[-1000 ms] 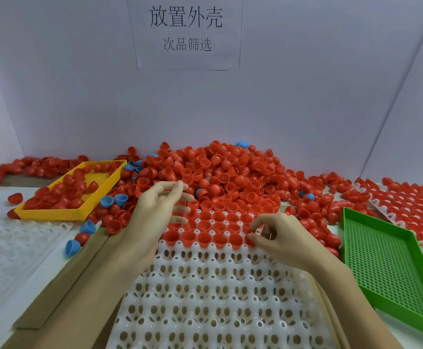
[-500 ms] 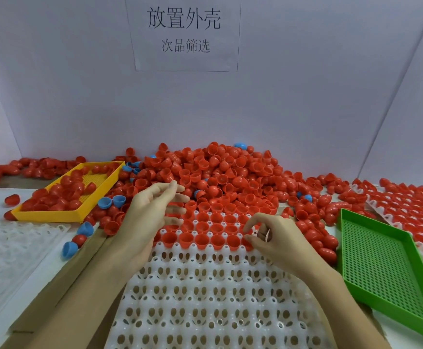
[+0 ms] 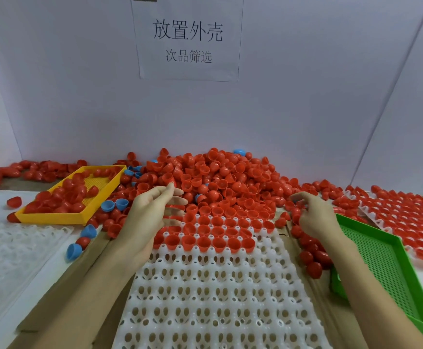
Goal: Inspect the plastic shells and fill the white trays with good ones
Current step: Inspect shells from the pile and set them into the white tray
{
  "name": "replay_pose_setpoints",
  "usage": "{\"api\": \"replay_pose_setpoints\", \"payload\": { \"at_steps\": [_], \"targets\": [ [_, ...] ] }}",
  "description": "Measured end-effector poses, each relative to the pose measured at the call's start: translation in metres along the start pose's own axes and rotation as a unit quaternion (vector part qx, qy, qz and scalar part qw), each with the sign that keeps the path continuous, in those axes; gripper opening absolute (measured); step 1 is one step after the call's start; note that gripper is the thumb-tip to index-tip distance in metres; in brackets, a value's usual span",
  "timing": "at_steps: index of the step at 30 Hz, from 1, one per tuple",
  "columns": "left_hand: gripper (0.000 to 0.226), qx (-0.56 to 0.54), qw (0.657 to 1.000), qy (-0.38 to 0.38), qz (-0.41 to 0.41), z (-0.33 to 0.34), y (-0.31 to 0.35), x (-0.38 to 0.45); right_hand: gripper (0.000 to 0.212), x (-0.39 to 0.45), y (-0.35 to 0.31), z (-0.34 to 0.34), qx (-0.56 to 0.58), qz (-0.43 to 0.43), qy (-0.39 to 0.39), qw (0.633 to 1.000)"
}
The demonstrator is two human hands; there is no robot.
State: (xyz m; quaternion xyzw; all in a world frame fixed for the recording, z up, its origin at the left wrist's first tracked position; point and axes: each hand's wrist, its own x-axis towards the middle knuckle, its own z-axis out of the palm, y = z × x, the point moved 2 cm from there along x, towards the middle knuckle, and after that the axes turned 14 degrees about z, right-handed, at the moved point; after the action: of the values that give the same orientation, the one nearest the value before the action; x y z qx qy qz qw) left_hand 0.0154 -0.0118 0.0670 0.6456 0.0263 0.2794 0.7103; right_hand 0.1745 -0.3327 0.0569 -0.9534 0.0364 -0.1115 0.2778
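Left hand: left hand floats over the top left corner of the white tray. Its fingers are nearly straight and spread, and I cannot see anything in it.
Right hand: right hand is at 3 o'clock from the left one, over loose shells beside the tray. Its fingers are curled. It may pinch a red shell, but I cannot tell.
Shells: big red shell pile sits at 12 o'clock from the tray. A few blue shells lie at its left edge.
Tray: only the far rows hold red shells.
Table: from the left come an empty clear tray, a yellow tray with red shells, brown cardboard, a green tray, and a full tray.
Wall: plain white.
Sign: paper sign says 放置外壳 and 次品筛选.
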Motion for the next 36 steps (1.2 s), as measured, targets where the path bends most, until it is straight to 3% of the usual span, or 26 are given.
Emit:
{"api": "replay_pose_setpoints", "payload": {
  "at_steps": [2,4,8,14,18,23,30,36],
  "targets": [
    [0.027,0.007,1.000,-0.002,-0.002,0.000,-0.001,0.000,0.065,0.012,-0.002,0.004,-0.102,-0.023,-0.074,0.992],
    [0.028,0.011,1.000,-0.004,-0.004,0.000,-0.001,0.000,0.063,0.020,-0.001,0.013,-0.189,-0.069,-0.119,0.972],
    [0.029,0.013,1.000,-0.008,-0.005,0.000,0.000,0.000,0.041,0.031,0.003,0.024,-0.200,-0.082,-0.107,0.970],
    [0.029,0.015,1.000,-0.014,-0.008,0.002,0.001,-0.001,0.028,0.026,0.003,0.034,-0.211,-0.098,-0.095,0.968],
    [0.030,0.017,1.000,-0.020,-0.007,0.003,0.003,-0.002,0.019,0.022,0.003,0.030,-0.159,-0.090,-0.021,0.983],
    [0.029,0.023,0.999,-0.029,-0.007,0.004,0.003,-0.003,0.011,0.014,-0.003,0.007,-0.016,-0.088,0.066,0.994],
    [0.022,0.054,0.993,-0.105,0.004,0.018,0.003,-0.015,0.002,-0.031,-0.013,0.008,0.159,-0.113,0.000,0.981],
    [0.023,0.065,0.989,-0.136,-0.002,0.027,-0.001,-0.019,0.033,-0.043,-0.011,0.015,0.195,-0.100,-0.052,0.974]
  ]
}}
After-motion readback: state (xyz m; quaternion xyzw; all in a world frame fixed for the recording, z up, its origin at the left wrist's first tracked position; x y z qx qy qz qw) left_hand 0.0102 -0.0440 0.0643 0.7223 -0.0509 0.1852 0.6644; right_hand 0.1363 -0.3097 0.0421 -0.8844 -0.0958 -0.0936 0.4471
